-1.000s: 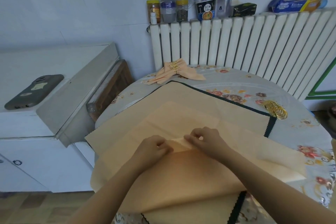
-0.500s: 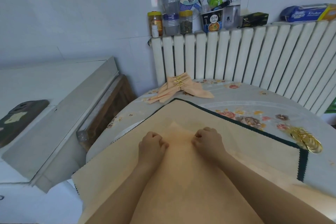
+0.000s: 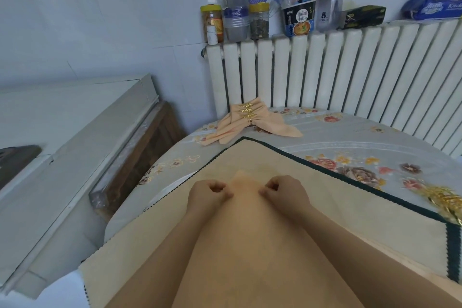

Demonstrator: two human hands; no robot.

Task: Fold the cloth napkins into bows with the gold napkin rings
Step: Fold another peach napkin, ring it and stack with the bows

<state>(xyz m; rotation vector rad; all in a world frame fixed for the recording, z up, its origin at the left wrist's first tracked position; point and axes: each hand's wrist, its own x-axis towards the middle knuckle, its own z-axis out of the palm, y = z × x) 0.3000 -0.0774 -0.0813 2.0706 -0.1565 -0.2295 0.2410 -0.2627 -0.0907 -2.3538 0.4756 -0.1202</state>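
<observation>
In the head view, a peach napkin (image 3: 246, 207) is held by its far corner over the worktop (image 3: 350, 137), the rest of the cloth running back toward the person between the two forearms. The corner is pinched from both sides — the left hand (image 3: 208, 194) on its left edge, the right hand (image 3: 285, 191) on its right edge, each grip clenched on the fabric with thumb and curled fingers. The tip of the corner shows just beyond the knuckles, pointing away toward the radiator (image 3: 325, 75). The napkin's long axis is thus judged to lie straight out from the body, and both hands are equally near the corner, so either fold direction seems open. Beneath it a beige mat (image 3: 325, 195) with a dark edge is spread. The finished bows (image 3: 246, 120) lie well beyond the hands, and the gold rings (image 3: 447, 204) — blurred — sit far to the right, nearer the right hand.
</observation>
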